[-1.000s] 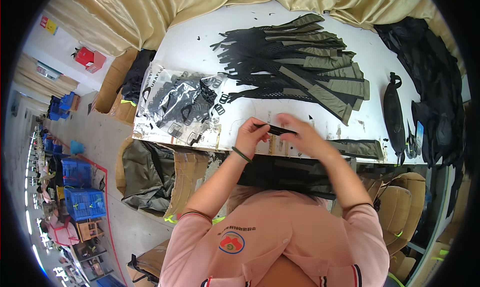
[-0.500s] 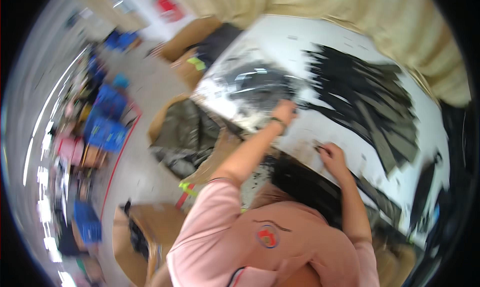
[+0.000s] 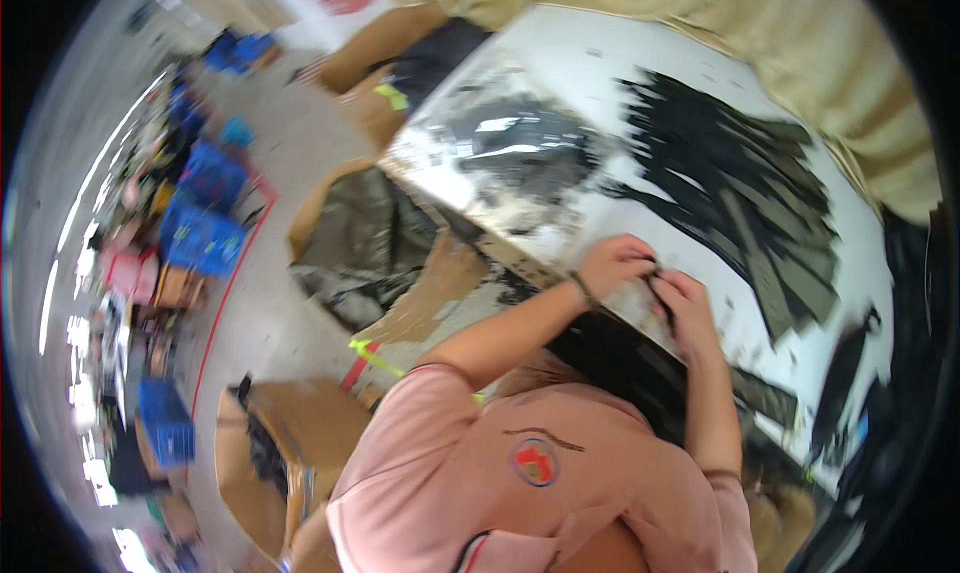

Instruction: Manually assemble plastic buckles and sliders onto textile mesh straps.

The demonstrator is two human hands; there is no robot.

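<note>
Over the white table [image 3: 575,48], the right hand [image 3: 690,311] pinches a black strap [image 3: 657,295]; the left hand [image 3: 612,265] is at its upper end, grip too blurred to tell

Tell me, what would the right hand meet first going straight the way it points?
Probably the left hand, just past the dark strip that the right hand holds; blur and depth leave any gap unclear.

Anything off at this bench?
Mildly: one olive strip lies at the white table's front edge, apart from the fanned black-and-olive strips. Nothing else stands out; blur hides whether pieces lie loose beside the clear plastic bag, or whether the black piece between left hand and right hand is damaged.
</note>
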